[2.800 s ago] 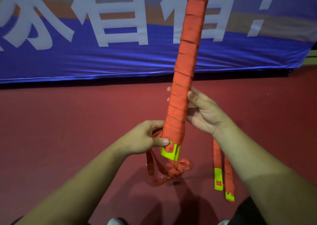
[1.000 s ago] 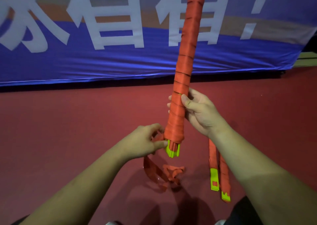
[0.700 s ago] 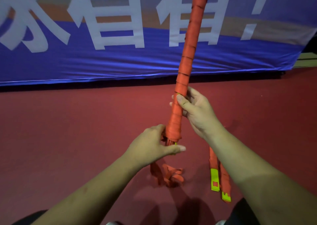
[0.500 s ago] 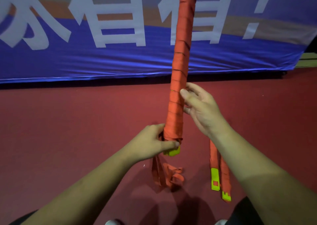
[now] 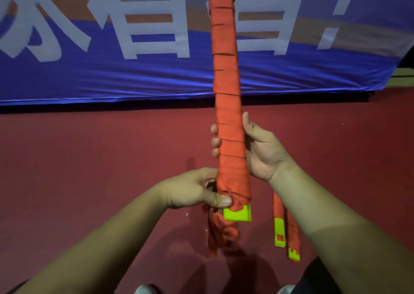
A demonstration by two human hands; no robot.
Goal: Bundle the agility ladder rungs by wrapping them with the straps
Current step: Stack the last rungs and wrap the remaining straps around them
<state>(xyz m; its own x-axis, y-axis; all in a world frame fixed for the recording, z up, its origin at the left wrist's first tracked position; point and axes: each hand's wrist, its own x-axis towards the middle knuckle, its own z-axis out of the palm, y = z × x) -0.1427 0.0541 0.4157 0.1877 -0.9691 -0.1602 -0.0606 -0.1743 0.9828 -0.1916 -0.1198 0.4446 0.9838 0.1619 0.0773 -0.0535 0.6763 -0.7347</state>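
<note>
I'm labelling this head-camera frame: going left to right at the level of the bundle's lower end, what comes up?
Left hand → lime rung ends → hanging strap with lime buckle → second strap end.

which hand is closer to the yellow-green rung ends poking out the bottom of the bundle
Left. The left hand grips the bottom of the wrapped bundle, its thumb just above the yellow-green rung ends. The right hand holds the bundle higher up, above them.

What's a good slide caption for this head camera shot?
Right hand grips the strap-wrapped ladder bundle while left hand pinches its lower end.
</note>
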